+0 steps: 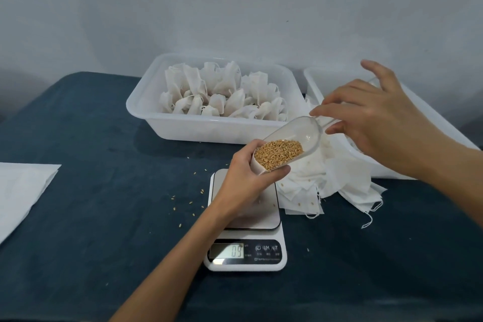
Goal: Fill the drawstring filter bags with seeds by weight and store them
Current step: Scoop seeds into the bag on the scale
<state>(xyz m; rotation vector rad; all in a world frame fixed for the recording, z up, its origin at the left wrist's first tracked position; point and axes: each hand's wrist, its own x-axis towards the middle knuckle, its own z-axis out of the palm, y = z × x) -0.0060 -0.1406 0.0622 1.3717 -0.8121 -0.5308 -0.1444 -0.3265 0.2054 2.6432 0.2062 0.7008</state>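
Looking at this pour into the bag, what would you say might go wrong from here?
The clear scoop is tilted steeply into the filter bag that the left hand holds above the scale, so seeds may overshoot the narrow mouth. Loose seeds already dot the cloth. The right hand pinches only the handle tip, so the scoop might twist.

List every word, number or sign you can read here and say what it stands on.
"09": grey display of the white digital kitchen scale.
Power sign, "M", "T": scale's black button panel.
Small print under the buttons: too blurred to read.
Nothing else carries text.
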